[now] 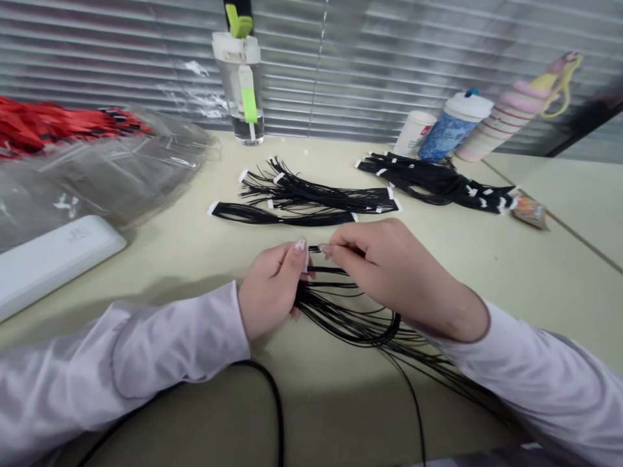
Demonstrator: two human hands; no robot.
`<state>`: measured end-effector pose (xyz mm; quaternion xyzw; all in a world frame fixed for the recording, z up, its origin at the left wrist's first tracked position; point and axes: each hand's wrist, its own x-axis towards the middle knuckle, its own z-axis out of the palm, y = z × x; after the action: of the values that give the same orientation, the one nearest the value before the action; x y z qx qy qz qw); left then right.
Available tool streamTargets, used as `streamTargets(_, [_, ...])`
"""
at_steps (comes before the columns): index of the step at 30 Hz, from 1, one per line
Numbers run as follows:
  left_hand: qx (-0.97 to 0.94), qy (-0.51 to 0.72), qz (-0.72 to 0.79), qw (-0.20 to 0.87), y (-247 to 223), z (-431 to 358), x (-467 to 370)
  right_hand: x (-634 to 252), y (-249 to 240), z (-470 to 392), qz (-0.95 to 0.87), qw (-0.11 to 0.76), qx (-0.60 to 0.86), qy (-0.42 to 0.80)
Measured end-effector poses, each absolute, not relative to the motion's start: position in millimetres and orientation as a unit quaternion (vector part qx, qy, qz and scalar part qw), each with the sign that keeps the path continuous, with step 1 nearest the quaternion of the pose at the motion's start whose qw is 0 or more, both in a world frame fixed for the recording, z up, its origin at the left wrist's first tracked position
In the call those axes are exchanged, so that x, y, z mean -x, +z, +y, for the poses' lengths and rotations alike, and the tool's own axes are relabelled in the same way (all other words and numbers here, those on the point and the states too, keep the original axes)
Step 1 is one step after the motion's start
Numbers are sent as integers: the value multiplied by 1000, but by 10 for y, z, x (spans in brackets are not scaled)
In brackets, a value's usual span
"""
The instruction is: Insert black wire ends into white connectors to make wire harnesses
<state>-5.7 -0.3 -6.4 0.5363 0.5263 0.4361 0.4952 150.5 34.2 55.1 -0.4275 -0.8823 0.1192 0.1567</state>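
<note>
Pale sleeves (pixel 180 344) lie nearest; left grip (pixel 271 285) pinches a white strip (pixel 306 261), right grip (pixel 396 269), apparently, black wires (pixel 314 249).

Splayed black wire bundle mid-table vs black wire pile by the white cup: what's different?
Mid-table bundle fans into loose ends at its left; the pile by the cup shows no such fan. The bundle runs fairly straight, the pile bows into loops. The bundle has a few white end pieces, the pile more, several crowding its right end. Both: thin black wires.
</note>
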Motion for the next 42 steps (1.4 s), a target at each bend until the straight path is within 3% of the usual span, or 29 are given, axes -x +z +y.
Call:
streamTargets(26, [-587, 406, 526, 462, -43, -35, 58, -1460, 462, 316, -913, 149, 367, 94])
streamTargets(33, [-526, 429, 564, 470, -24, -7, 41, -1570, 512, 444, -904, 161, 377, 121])
streamTargets(39, [-428, 478, 598, 480, -39, 58, 10, -1841, 770, 395, -881, 109, 454, -83])
streamTargets(42, [-410, 494, 596, 482, -54, 72, 9, -1884, 864, 256, -876, 37, 454, -161])
